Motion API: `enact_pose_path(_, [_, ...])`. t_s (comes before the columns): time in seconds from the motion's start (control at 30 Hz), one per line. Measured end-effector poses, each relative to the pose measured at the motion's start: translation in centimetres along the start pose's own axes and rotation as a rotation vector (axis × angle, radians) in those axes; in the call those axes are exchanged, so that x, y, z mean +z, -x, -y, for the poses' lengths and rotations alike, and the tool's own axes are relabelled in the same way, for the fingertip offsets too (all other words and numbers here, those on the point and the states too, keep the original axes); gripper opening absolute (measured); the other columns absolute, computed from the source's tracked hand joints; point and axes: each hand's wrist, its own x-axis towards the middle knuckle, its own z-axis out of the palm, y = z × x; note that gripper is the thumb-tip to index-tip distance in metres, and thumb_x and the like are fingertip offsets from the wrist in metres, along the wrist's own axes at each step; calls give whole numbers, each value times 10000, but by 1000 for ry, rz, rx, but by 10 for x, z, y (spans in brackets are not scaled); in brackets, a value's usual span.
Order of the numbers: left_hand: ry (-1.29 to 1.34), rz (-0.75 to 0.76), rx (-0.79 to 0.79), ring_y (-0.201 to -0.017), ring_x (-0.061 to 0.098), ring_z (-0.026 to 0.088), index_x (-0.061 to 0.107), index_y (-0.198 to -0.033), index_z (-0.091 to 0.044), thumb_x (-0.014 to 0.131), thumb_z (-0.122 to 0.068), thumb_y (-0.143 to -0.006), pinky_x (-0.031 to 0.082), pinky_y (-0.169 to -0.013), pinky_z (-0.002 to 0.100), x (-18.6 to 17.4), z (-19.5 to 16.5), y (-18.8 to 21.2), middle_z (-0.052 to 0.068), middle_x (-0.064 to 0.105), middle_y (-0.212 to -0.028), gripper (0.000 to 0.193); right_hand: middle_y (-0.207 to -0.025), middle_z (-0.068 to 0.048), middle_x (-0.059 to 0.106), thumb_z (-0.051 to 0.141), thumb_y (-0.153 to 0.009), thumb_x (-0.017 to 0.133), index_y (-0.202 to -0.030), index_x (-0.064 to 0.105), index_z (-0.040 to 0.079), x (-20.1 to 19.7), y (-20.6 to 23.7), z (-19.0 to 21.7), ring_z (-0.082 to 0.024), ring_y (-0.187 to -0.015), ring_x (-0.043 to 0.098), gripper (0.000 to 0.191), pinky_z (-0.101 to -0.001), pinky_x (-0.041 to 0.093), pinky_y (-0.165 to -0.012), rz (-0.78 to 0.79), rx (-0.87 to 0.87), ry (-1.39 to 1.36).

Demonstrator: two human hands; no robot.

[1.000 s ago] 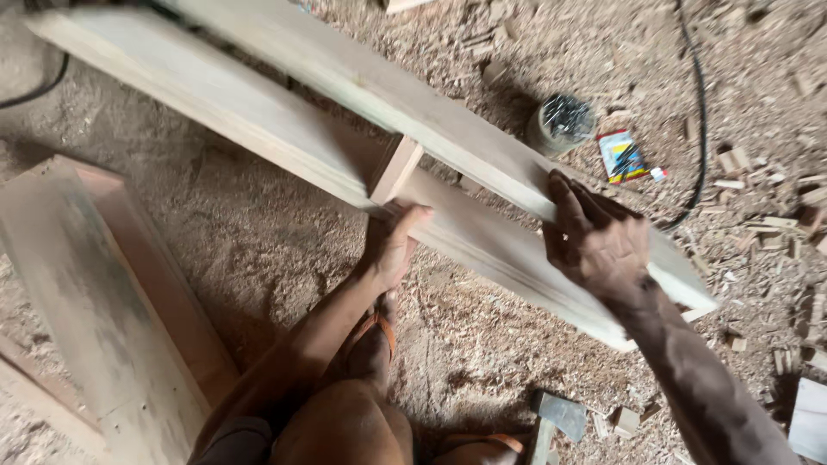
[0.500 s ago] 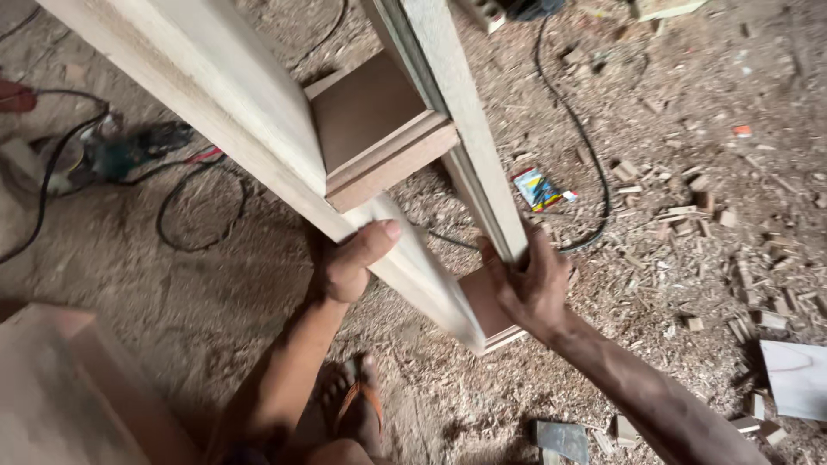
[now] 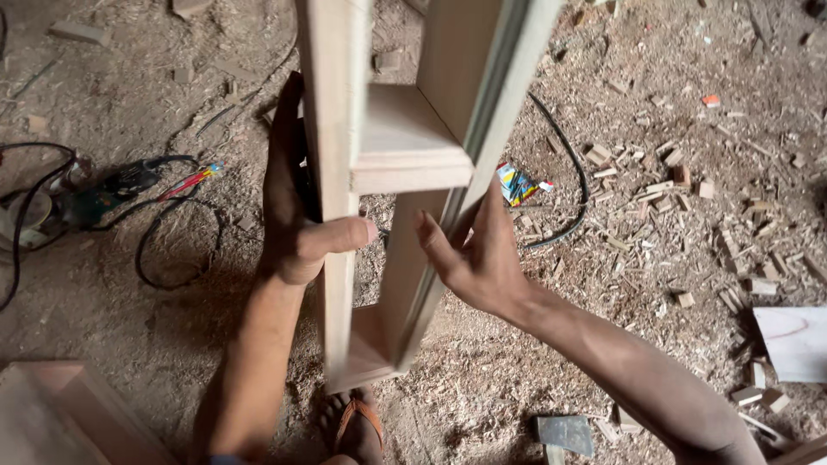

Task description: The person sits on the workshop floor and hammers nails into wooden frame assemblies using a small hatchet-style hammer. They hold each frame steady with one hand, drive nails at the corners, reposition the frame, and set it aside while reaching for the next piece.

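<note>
A pale wooden frame (image 3: 405,146), made of two long rails joined by short cross pieces, stands almost upright in front of me, its lower end near the sawdust floor. My left hand (image 3: 297,215) wraps the left rail from outside, thumb across its front face. My right hand (image 3: 474,254) grips the right rail from the other side, fingers behind it and thumb forward. My foot in an orange-strapped sandal (image 3: 353,426) shows just below the frame's lower end.
A power tool (image 3: 77,194) with coiled black cable (image 3: 172,250) lies at left. A small colourful packet (image 3: 517,183) and a black cable (image 3: 568,189) lie behind the frame. Wood offcuts (image 3: 689,172) litter the right; a wooden piece (image 3: 60,413) sits bottom left.
The frame has swung from lying slanted across the floor to nearly upright. Both hands stayed on its rails and moved closer together.
</note>
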Motion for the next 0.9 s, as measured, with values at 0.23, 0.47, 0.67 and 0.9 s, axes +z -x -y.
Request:
enact_pose_path(0.23, [-165, 310, -95, -1538, 369, 341, 208, -1647, -3, 752, -265, -659, 265, -1335, 513, 12, 33, 0, 222, 369, -1650, 1158, -1180, -159, 615, 9, -814, 664, -1357, 410, 6, -36, 44, -9, -250, -1148, 639, 600, -476, 570, -1047, -207, 314, -544])
enact_pose_path(0.47, [-566, 522, -365, -1563, 120, 492, 354, -1634, -168, 815, -311, -473, 65, -1248, 610, 62, 93, 33, 368, 183, -1648, 1257, -1088, -194, 674, 99, -799, 583, -1035, 546, -38, -60, 135, -78, -327, -1115, 656, 275, -587, 463, -1143, -427, 810, -865])
enact_pose_path(0.67, [-816, 712, -527, -1464, 318, 473, 388, -1588, -338, 766, -352, -439, 166, -1293, 604, 109, 141, 66, 270, 364, -1554, 1210, -1087, -224, 646, 96, -787, 498, -1024, 598, -31, -67, 196, -147, -333, -1093, 648, 287, -534, 491, -1125, -426, 1094, -899])
enact_pose_path(0.9, [-920, 699, -385, -1465, 158, 575, 290, -1587, -332, 889, -391, -387, 43, -1155, 759, 140, 191, 96, 366, 184, -1609, 1343, -1112, -175, 715, 140, -842, 461, -1197, 590, 11, -110, 235, -199, -306, -946, 752, 398, -405, 641, -835, 49, 1153, -580])
